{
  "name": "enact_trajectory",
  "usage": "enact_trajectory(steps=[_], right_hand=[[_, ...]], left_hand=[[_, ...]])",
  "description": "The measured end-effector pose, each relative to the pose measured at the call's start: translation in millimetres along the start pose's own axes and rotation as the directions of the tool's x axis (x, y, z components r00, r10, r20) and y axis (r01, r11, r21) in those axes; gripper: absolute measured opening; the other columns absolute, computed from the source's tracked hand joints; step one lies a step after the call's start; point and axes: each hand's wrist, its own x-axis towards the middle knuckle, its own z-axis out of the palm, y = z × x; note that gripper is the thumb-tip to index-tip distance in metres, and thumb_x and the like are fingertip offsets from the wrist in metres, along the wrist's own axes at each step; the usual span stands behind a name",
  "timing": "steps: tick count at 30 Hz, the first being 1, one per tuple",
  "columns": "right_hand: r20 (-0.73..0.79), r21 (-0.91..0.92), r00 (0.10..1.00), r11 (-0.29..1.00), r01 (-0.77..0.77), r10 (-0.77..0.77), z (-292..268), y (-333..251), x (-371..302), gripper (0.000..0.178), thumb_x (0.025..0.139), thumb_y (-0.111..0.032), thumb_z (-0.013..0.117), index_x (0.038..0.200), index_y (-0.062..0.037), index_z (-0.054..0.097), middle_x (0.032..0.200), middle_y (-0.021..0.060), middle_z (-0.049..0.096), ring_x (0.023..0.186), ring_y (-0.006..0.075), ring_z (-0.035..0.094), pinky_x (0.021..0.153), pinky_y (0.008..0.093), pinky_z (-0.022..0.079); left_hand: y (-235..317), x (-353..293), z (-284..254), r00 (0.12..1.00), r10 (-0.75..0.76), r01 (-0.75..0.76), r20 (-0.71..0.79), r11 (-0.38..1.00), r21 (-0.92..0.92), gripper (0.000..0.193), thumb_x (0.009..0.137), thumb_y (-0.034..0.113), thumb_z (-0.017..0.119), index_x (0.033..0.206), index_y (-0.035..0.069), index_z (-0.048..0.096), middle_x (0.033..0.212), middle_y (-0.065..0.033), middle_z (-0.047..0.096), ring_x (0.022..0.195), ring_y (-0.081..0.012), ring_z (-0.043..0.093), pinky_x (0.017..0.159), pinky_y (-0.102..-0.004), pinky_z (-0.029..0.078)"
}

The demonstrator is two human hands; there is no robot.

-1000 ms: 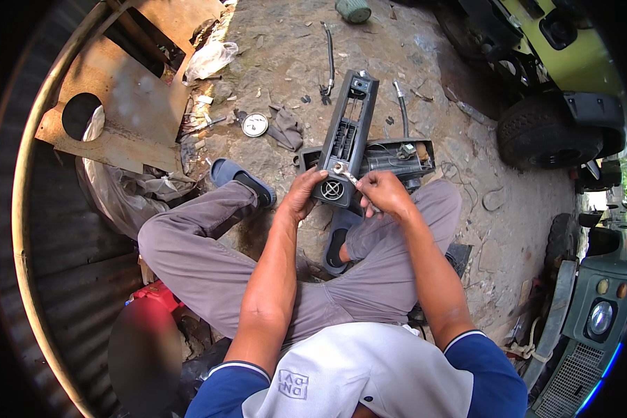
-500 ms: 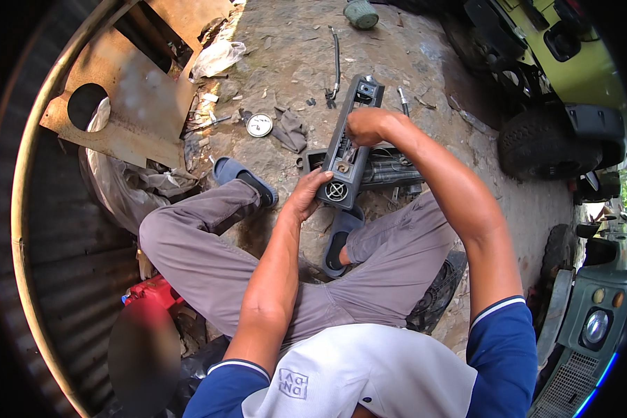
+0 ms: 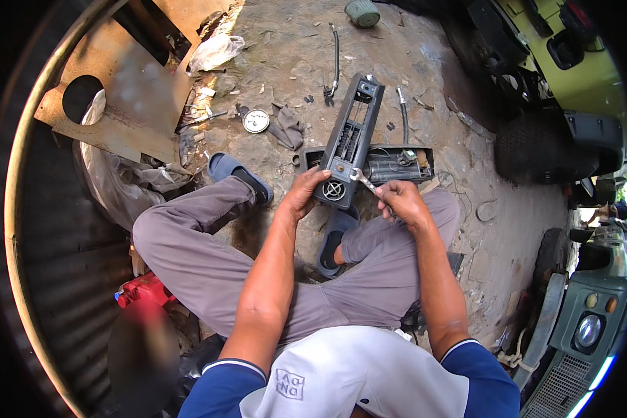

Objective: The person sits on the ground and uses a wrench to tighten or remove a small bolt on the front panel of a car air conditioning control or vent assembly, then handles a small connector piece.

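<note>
Black housing, gripped by left hand; wrench, clasped by right hand at housing's right edge, best kept square.

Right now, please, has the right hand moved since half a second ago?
Yes, the right hand moved nearer and rightward, from beyond the dark casing to its near side.

On my feed I see rough, dusty ground. Directly on it I make out a round white-faced disc beside a crumpled dark rag, a black hose, a second hose, a dark open box and, farther off, a greenish bucket.
</note>
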Motion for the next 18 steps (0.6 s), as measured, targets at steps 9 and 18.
enact_trajectory(steps=[9,18], right_hand=[[-0.101,0.069,0.995,0.998,-0.005,0.012,45.4,-0.5,5.5,0.023,0.098,-0.02,0.063,0.1,0.0027,0.066,0.072,0.0074,0.067,0.049,0.0141,0.063,0.036,0.0279,0.044],[0.028,-0.1,0.999,0.994,-0.04,0.043,29.3,-15.6,11.4,0.021,0.098,-0.02,0.063,0.1,0.0006,0.068,0.07,0.0082,0.069,0.048,0.0154,0.065,0.035,0.0311,0.045]], left_hand=[[0.1,-2.8,2.1,1.0,0.019,-0.018,-0.019,0.999,0.033,0.047,0.094,0.028,0.067,0.132,0.002,0.059,0.117,-0.0053,0.069,0.103,-0.014,0.067,0.092,-0.0303,0.054],[-1.3,-2.9,-0.7,1.0,0.027,-0.027,-0.012,0.999,0.022,0.046,0.095,0.026,0.066,0.133,0.0,0.058,0.119,-0.0068,0.068,0.104,-0.0151,0.067,0.092,-0.0306,0.055]])
